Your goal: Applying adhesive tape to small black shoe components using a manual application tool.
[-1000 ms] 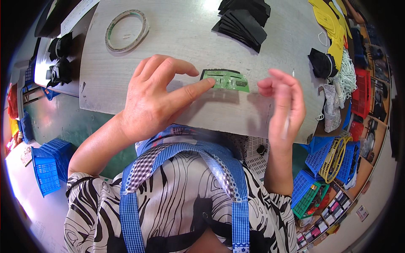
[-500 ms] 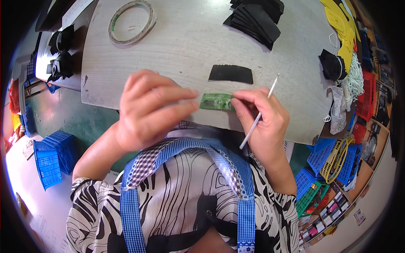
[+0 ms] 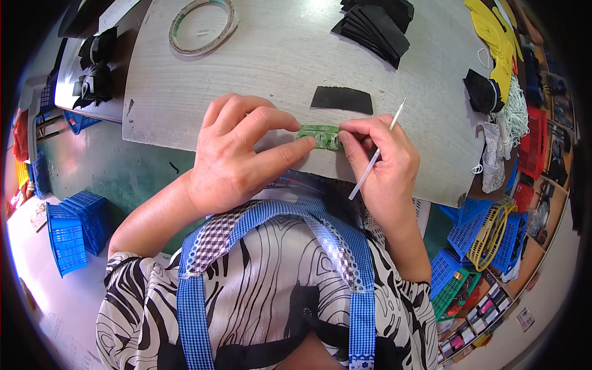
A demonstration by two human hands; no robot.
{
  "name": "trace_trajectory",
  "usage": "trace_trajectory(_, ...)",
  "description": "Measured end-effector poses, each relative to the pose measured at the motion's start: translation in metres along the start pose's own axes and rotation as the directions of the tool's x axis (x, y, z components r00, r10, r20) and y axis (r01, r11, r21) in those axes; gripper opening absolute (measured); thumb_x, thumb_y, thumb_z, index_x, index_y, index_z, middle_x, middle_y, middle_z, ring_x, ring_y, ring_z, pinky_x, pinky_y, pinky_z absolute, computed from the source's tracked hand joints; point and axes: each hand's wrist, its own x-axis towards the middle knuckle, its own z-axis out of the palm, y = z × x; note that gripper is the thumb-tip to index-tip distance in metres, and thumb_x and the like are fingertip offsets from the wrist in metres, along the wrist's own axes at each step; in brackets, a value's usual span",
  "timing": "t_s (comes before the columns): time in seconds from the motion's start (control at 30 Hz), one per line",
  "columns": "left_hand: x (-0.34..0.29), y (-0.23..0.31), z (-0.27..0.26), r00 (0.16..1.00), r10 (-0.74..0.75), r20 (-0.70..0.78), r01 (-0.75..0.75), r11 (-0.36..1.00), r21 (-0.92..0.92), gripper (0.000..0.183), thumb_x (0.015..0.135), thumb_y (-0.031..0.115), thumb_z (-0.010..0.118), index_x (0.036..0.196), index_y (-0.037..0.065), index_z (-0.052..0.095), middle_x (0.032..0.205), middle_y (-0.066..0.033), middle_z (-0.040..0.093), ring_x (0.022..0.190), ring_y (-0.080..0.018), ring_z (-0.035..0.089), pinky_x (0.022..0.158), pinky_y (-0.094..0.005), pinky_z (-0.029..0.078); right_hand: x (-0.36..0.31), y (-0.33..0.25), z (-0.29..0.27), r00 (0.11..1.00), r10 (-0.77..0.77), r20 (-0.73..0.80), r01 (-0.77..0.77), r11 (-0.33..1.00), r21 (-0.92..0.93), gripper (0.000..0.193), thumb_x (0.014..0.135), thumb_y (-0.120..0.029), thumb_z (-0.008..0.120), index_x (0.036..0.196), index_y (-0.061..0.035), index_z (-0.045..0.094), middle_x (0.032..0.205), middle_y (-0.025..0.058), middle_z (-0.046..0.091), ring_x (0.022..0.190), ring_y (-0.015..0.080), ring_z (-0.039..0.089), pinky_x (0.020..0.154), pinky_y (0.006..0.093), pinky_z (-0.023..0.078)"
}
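A small green rectangular piece with marks on it lies at the table's near edge, between my two hands. Thumb and forefinger of my left hand pinch its left end, while the other fingers stay raised and bent. At the right end, my right hand grips the piece between thumb and forefinger. That same hand also holds a slim white pen, slanting up with its tip to the far right. Just beyond the green piece lies a single black curved-edge strip, touched by neither hand.
A fanned stack of black pieces lies farther back on the pale table. A tape roll is at the far left. Yellow pieces, a black bundle and white cord line the right edge. Blue baskets stand lower left.
My left hand has come in to the right and now has its thumb and forefinger on the green piece's left end. The right hand keeps its hold on the piece and the pen.
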Motion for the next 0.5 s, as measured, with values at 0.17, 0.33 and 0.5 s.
trace_trajectory(0.17,0.0,0.002,-0.002,0.982,-0.186,0.02,0.187,0.981,-0.059,0.037,0.079,0.019,0.085,0.116,0.018,0.083,0.121,-0.0075,0.069,0.107,-0.028,0.062,0.093,-0.0446,0.047,-0.001,0.0,0.0,1.0,-0.015,-0.004,0.015,1.0,-0.027,0.015,0.083,-0.004,0.085,0.094,-0.008,0.075,0.085,0.0062,0.068,0.071,0.0232,0.067,0.062,0.0359,0.052)
trace_trajectory(0.33,-0.008,0.006,0.005,0.997,-0.077,-0.02,0.078,0.996,0.035,0.036,0.08,0.022,0.083,0.116,0.022,0.083,0.13,-0.0073,0.069,0.112,-0.0285,0.062,0.104,-0.0508,0.045,-0.001,0.003,0.003,0.999,-0.035,-0.005,0.034,0.998,-0.061,0.016,0.081,-0.005,0.085,0.092,-0.0089,0.074,0.085,0.0051,0.067,0.072,0.0233,0.067,0.062,0.0354,0.051)
trace_trajectory(0.5,-0.011,0.014,0.009,0.994,-0.097,0.039,0.091,0.985,0.146,0.039,0.078,0.025,0.085,0.116,0.029,0.082,0.135,-0.0022,0.068,0.12,-0.0265,0.062,0.116,-0.0563,0.037,-0.001,0.0,0.002,0.999,-0.031,-0.016,0.029,0.997,-0.074,0.016,0.081,-0.005,0.086,0.092,-0.0085,0.074,0.084,0.0052,0.067,0.071,0.0238,0.067,0.062,0.0356,0.051)
